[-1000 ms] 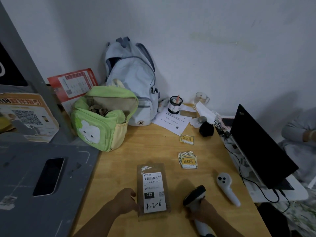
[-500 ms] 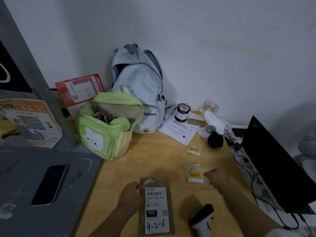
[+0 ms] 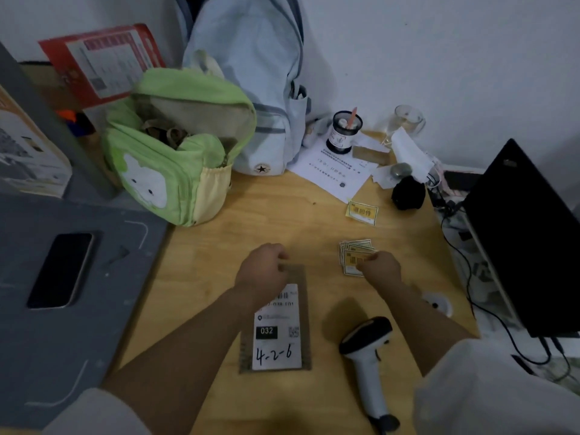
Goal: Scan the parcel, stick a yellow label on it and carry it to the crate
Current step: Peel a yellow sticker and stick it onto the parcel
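Note:
A flat brown parcel (image 3: 277, 343) with a white shipping label marked 032 and 4-2-6 lies on the wooden table. My left hand (image 3: 262, 271) rests curled on its far end, pressing it down. My right hand (image 3: 379, 266) sits on a small stack of yellow labels (image 3: 353, 254), fingertips pinching at the top one. A single yellow label (image 3: 362, 211) lies farther back. The white and black barcode scanner (image 3: 367, 350) lies on the table to the right of the parcel, untouched. No crate is visible.
A green bag (image 3: 175, 158) and a pale blue backpack (image 3: 251, 73) stand at the back. A black laptop (image 3: 530, 233) with cables fills the right side. A phone (image 3: 61, 268) lies on a grey surface at left. A jar (image 3: 345, 130), papers and a glass sit behind.
My right hand let go of the scanner, which now lies on the table, and reached forward to the stack of yellow labels. My left hand slid up to the parcel's far end.

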